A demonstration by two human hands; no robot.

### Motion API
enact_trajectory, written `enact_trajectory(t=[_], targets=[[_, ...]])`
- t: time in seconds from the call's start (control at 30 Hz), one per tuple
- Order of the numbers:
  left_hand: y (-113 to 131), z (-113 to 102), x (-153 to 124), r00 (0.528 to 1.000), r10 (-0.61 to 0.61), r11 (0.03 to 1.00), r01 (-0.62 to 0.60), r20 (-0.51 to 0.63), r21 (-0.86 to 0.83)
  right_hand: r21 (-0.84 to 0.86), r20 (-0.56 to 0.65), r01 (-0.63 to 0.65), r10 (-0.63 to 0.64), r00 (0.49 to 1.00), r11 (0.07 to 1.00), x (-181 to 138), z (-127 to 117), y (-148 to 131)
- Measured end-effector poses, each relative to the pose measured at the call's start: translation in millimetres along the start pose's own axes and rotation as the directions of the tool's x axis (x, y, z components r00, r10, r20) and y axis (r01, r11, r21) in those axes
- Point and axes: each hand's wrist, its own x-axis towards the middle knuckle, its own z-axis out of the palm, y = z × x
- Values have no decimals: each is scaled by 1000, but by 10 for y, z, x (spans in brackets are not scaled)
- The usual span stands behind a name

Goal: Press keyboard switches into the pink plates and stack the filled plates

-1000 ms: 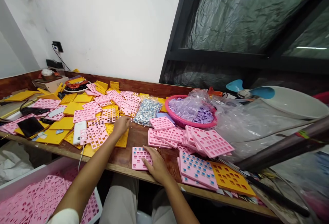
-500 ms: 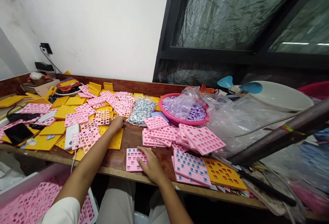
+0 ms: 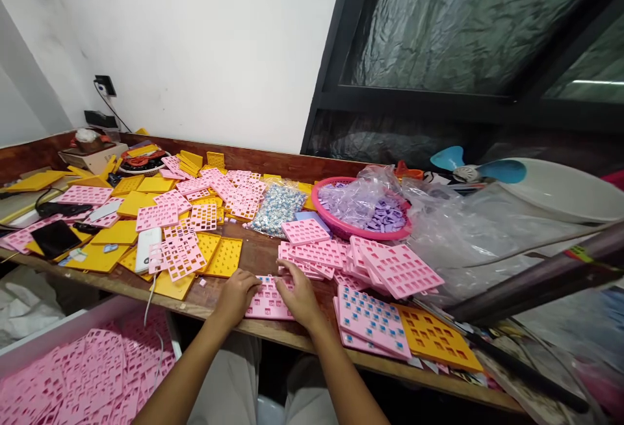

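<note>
A pink plate with square holes lies at the table's front edge, with some blue-and-white pieces along its far row. My left hand is at the plate's left side, fingers bent together by the far row; anything between the fingertips is hidden. My right hand rests over the plate's right side, thumb and fingers apart. To the right, pink plates filled with blue-topped pieces are stacked. Behind the hands lies a clear bag of small blue-and-white pieces.
Pink plates are piled behind my right hand. A pink basket of purple pieces stands beyond. Yellow plates, a white power bank and a phone lie left. Below left is a bin of pink plates.
My left hand has come back from beside the clear bag to the pink plate. My right hand has stayed at the plate, its fingers lifted and more spread. The view has shifted slightly left.
</note>
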Motion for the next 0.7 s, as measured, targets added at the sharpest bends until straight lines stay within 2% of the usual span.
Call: enact_trajectory(t=[0.13,0.23,0.27,0.33,0.5,0.7], targets=[[-19,-17,34,999,-43,999,44,-32,23,-314,64,98,-81,995,944,673,78,-122],[13,-23,36,997,-65,996,67,-28,65,-640,147,58,48,988,767,1199,224,-152],[24,-23,39,998,-66,995,67,-17,74,-715,167,44,109,980,698,1344,276,-146],[38,-23,53,997,-71,993,70,8,95,-770,174,31,162,971,637,1564,370,-113],[33,-5,71,995,-96,979,88,34,182,-793,171,43,155,973,607,1729,470,26],[137,25,-77,998,5,916,-30,64,399,-815,175,57,152,973,577,1660,424,147]])
